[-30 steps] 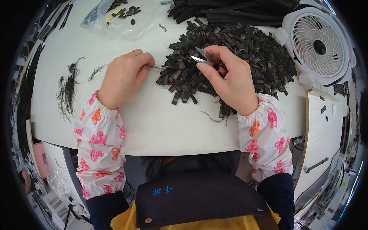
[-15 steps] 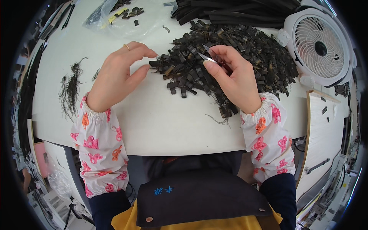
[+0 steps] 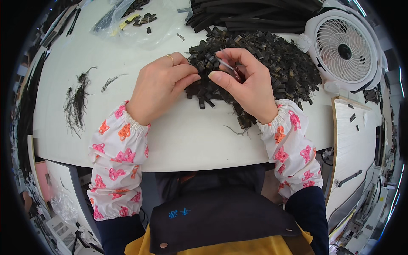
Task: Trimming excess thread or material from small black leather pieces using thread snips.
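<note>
A large heap of small black fabric loops [image 3: 280,70] with loose threads lies on the white table [image 3: 187,144]. My left hand [image 3: 159,87] is at the heap's left edge, thumb and fingers pinched together. Whatever is between those fingertips is hidden. Over the front left of the heap, my right hand [image 3: 255,83] grips thread snips [image 3: 239,75] with dark red handles. Their pale pointed blades stick out past the thumb, toward my left hand, and stand apart.
Black thread clumps [image 3: 77,100] lie at left. A clear plastic bag [image 3: 163,32] with several black pieces is at the far left. Long black strips [image 3: 255,12] are stacked at the back. A white fan [image 3: 343,51] stands at the right, above a pale board [image 3: 355,140].
My left hand has moved right to the heap's edge, and its fingers have closed into a pinch. My right hand has shifted slightly left with the snips. The whole view has shifted a little.
</note>
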Tool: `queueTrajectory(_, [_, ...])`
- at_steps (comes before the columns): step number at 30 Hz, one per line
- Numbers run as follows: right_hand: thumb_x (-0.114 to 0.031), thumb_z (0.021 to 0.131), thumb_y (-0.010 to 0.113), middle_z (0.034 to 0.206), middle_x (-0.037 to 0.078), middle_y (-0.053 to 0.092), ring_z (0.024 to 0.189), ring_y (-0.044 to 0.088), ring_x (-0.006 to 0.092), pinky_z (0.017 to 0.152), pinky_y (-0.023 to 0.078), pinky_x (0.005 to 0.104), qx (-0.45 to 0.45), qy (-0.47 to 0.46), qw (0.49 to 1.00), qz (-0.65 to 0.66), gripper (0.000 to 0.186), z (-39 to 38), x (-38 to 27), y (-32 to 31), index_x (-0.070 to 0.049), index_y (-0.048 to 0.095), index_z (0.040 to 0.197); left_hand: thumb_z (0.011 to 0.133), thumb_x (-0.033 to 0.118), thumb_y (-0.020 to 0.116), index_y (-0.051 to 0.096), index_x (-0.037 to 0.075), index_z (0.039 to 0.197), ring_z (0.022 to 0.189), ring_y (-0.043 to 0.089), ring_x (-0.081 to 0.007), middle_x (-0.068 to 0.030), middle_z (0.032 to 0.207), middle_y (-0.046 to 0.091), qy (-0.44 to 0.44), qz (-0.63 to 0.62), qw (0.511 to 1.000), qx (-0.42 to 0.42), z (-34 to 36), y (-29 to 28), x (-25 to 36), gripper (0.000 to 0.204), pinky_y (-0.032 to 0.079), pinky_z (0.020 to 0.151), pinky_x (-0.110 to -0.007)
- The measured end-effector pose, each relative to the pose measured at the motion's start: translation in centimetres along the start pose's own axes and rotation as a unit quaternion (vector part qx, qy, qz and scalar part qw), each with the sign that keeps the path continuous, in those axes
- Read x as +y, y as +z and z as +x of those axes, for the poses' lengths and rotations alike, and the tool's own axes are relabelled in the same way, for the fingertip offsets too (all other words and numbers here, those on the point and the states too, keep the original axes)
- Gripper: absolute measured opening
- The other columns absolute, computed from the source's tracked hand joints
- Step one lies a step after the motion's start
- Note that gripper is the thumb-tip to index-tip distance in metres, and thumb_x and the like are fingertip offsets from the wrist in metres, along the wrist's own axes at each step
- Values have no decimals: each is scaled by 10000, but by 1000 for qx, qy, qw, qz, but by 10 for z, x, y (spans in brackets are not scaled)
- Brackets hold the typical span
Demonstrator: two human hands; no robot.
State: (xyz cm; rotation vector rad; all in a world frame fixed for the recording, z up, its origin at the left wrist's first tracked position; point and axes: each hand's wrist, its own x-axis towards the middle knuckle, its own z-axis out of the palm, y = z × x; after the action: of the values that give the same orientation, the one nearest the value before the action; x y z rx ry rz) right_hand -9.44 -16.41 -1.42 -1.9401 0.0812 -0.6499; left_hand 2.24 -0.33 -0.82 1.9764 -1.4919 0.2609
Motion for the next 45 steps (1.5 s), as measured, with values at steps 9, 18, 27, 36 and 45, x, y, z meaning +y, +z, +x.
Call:
queueTrajectory(9, [-66, 812, 640, 710, 114, 614, 605, 582, 192, 562, 458, 286, -156, 9, 988, 12, 142, -3, -1, 16, 13, 596, 922, 832, 27, 618, 573, 2, 946, 574, 553, -73, -34, 669, 624, -187, -267, 945, -41, -8, -21, 11, 126, 450, 574, -218])
queueTrajectory(18, [12, 800, 637, 705, 62, 592, 587, 519, 101, 544, 429, 225, -58, -36, 996, -49, 100, -4, 1, 10, 19, 601, 893, 868, 75, 614, 564, -9, 1005, 673, 590, -65, -40, 770, 638, -316, -455, 821, -140, -5, -28, -2, 168, 471, 616, -205])
queueTrajectory(27, [53, 780, 636, 792, 81, 621, 621, 561, 110, 540, 438, 202, -51, -88, 990, -99, 119, -5, -4, 7, 31, 603, 892, 834, 31, 601, 603, -23, 895, 663, 613, -85, -46, 715, 650, -200, -236, 948, -71, -6, -29, 5, 81, 484, 624, -199])
queueTrajectory(36, [40, 603, 695, 1026, 61, 603, 669, 641, 220, 550, 521, 301, -71, -145, 980, -117, 261, -19, 4, 25, -51, 618, 836, 930, 121, 519, 534, 36, 989, 641, 554, -72, -62, 853, 638, -264, -460, 847, 24, -2, -16, 15, 105, 454, 595, -189])
queueTrajectory(45, [-254, 728, 741, 726, 64, 597, 546, 603, 205, 471, 465, 297, 46, -118, 984, -129, 348, -2, -2, -1, -56, 603, 978, 932, 118, 494, 496, 58, 948, 529, 544, -92, -46, 668, 609, -365, -533, 763, -36, -3, -7, 22, 62, 458, 519, -212])
